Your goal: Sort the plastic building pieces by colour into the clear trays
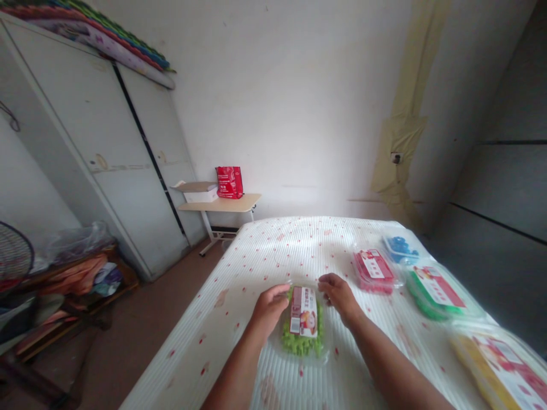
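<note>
A clear plastic box of green pieces (301, 344) lies on the bed cover in front of me, its lid bearing a printed label. What the green pieces are, I cannot make out. My left hand (270, 312) grips the box's upper left edge with its fingertips. At the far right corner, the bent fingers of my right hand (337, 293) pinch the rim. Right of that hand sits a clear box with red contents (375, 270).
Farther right are boxes with blue (400, 247), green (436, 290) and yellow contents (482, 370). The padded cover (222, 319) has raised ridges and red spots. By the wall, a small table (233, 203) carries a red bag (229, 182) and a white carton (200, 195).
</note>
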Tool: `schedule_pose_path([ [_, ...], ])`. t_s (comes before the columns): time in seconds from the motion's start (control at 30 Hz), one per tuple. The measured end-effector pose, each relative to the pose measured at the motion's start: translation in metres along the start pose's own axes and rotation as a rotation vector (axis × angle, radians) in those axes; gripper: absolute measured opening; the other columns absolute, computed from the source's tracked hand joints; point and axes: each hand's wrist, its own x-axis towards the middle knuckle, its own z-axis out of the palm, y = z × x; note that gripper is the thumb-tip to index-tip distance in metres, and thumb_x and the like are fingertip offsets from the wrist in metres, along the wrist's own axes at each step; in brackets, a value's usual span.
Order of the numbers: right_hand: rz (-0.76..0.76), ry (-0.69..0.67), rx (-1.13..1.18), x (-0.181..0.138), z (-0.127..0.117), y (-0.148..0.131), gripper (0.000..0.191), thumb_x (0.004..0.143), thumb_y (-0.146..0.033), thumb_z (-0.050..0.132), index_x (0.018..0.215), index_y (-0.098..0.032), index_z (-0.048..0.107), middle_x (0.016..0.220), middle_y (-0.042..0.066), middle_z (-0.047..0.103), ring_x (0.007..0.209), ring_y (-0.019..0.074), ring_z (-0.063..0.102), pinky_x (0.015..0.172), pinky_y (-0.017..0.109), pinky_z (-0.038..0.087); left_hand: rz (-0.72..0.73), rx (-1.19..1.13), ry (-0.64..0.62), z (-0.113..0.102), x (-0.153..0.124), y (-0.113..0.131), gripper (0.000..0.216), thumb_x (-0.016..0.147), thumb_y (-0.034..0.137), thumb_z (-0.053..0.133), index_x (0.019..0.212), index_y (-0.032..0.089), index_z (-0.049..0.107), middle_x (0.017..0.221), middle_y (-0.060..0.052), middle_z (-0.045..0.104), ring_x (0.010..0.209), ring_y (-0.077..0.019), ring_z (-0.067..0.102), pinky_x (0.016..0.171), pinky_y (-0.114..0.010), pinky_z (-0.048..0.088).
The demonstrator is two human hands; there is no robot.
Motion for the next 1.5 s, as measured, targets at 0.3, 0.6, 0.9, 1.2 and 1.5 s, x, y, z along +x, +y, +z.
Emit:
schedule_pose_path([
  [0.3, 0.245, -0.161, 0.073, 0.011, -0.005, 0.0, 0.014, 0.06, -0.026, 0.052, 0.054, -0.019, 0.042, 0.039, -0.008, 0.039, 0.033, 0.0054, 0.033, 0.036, 0.02, 0.027, -0.048, 0.102, 0.178, 0.001, 0.026, -0.004, 0.025, 0.06, 0.013, 0.058, 0.085, 0.016, 0.06, 0.051, 0.006, 0.054, 0.045, -0.0087, 0.049, 0.046, -0.019, 0.036],
  [0.6, 0.22, -0.165, 0.168, 0.016, -0.003, 0.014, 0.014, 0.055, -0.025, 0.054, 0.053, -0.019, 0.041, 0.037, -0.009, 0.038, 0.034, 0.0052, 0.032, 0.037, 0.019, 0.025, -0.044, 0.035, 0.142, 0.004, 0.025, -0.009, 0.034, 0.062, 0.014, 0.055, 0.096, 0.015, 0.058, 0.05, 0.008, 0.047, 0.041, -0.0063, 0.044, 0.041, -0.017, 0.033],
  [0.9, 0.128, -0.099, 0.2, 0.01, 0.004, 0.015, 0.016, 0.055, -0.028, 0.055, 0.052, -0.02, 0.04, 0.036, -0.01, 0.035, 0.033, 0.005, 0.029, 0.036, 0.02, 0.018, 0.025, -0.002, 0.166, 0.004, 0.024, -0.012, 0.039, 0.062, 0.019, 0.058, 0.101, 0.015, 0.056, 0.056, 0.007, 0.05, 0.042, -0.006, 0.043, 0.04, -0.017, 0.032],
  [1.2, 0.156, -0.123, 0.151, 0.002, -0.003, 0.012, 0.026, 0.063, -0.043, 0.057, 0.063, -0.02, 0.045, 0.041, -0.01, 0.042, 0.034, 0.0055, 0.033, 0.038, 0.019, 0.025, 0.033, -0.048, 0.183, 0.004, 0.021, -0.017, 0.038, 0.064, 0.024, 0.059, 0.1, 0.013, 0.056, 0.056, 0.006, 0.05, 0.045, -0.0069, 0.045, 0.041, -0.017, 0.033],
  [1.5, 0.17, -0.14, 0.095, -0.015, -0.013, 0.007, 0.023, 0.064, -0.039, 0.057, 0.072, -0.019, 0.049, 0.051, -0.008, 0.048, 0.041, 0.0061, 0.043, 0.044, 0.021, 0.036, -0.002, -0.06, 0.126, 0.001, 0.013, -0.014, 0.042, 0.061, 0.024, 0.059, 0.102, 0.015, 0.056, 0.058, 0.007, 0.048, 0.045, -0.0068, 0.043, 0.042, -0.018, 0.031],
])
